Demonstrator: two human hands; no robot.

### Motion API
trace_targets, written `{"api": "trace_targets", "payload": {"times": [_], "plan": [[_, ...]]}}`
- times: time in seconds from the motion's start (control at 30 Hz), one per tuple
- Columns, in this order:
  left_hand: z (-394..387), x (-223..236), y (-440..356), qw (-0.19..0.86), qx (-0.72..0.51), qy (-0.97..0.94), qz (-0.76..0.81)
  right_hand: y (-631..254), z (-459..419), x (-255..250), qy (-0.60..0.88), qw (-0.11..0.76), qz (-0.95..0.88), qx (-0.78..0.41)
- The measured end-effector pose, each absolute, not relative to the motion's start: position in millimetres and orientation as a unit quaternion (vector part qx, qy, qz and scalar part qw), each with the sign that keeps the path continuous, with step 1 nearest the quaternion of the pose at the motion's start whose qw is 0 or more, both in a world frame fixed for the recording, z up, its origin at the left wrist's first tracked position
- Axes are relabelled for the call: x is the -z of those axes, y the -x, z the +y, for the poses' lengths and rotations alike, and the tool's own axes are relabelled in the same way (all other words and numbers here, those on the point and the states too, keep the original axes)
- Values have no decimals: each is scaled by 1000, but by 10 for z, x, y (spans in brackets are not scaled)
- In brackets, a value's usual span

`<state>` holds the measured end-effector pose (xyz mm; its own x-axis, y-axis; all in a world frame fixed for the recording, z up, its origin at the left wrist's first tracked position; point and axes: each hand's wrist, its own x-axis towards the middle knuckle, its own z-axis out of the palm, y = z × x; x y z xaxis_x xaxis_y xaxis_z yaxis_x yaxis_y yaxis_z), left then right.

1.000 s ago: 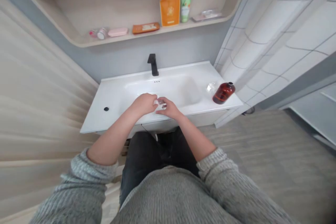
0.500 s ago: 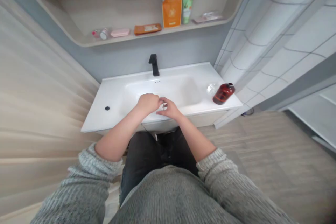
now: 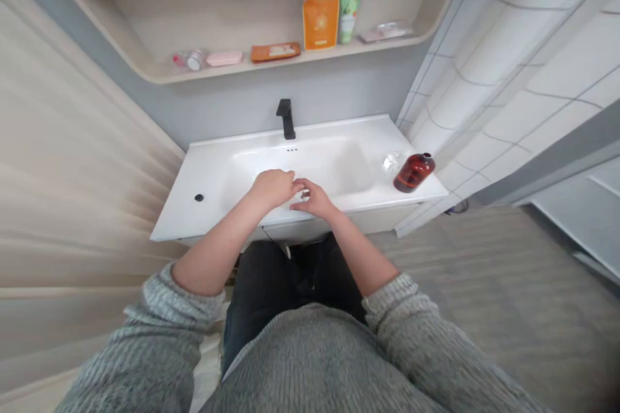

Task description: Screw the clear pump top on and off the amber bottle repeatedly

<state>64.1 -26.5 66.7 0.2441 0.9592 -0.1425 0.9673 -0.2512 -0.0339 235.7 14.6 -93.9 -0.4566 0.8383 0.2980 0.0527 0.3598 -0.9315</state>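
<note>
Both my hands meet over the front part of the white washbasin [image 3: 194, 168]. My left hand [image 3: 272, 187] is bent at the wrist with its back upward, its fingers closed and mostly hidden, their tips against the other hand. My right hand [image 3: 314, 199] curls its thumb and fingers into a ring, closed around something small and pale that I cannot make out. The black faucet [image 3: 287, 121] stands behind the basin, beyond my hands. On the right end of the counter lies an amber bottle [image 3: 413, 172] without a cap, tilted in view, beside a clear crumpled-looking object [image 3: 391, 162].
Above the basin, a shelf [image 3: 232, 72] holds an orange pouch [image 3: 321, 16], a green tube [image 3: 349, 10], an orange packet [image 3: 275, 52] and a pink case [image 3: 224, 59]. A curtain [image 3: 87, 161] hangs at left; a tiled wall [image 3: 508, 116] bounds the right.
The view has shifted very slightly. My hands stay together over the basin, with only a slight movement of the fingers; the bottle and faucet have not moved.
</note>
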Motion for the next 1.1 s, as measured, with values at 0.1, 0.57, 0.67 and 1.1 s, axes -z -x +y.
{"api": "trace_targets", "payload": {"times": [0.1, 0.57, 0.67, 1.1], "plan": [[-327, -658, -650, 59, 38, -823, 564, -2345, 148, 952, 314, 418, -706, -477], [-253, -674, -599, 66, 19, -780, 622, -2362, 128, 905, 321, 413, -706, -478], [-220, -651, -633, 71, 68, -799, 593, -2359, 131, 913, 324, 416, -707, -471], [-141, -538, -543, 111, -9, -873, 474, -2355, 116, 890, 319, 406, -707, -484]]}}
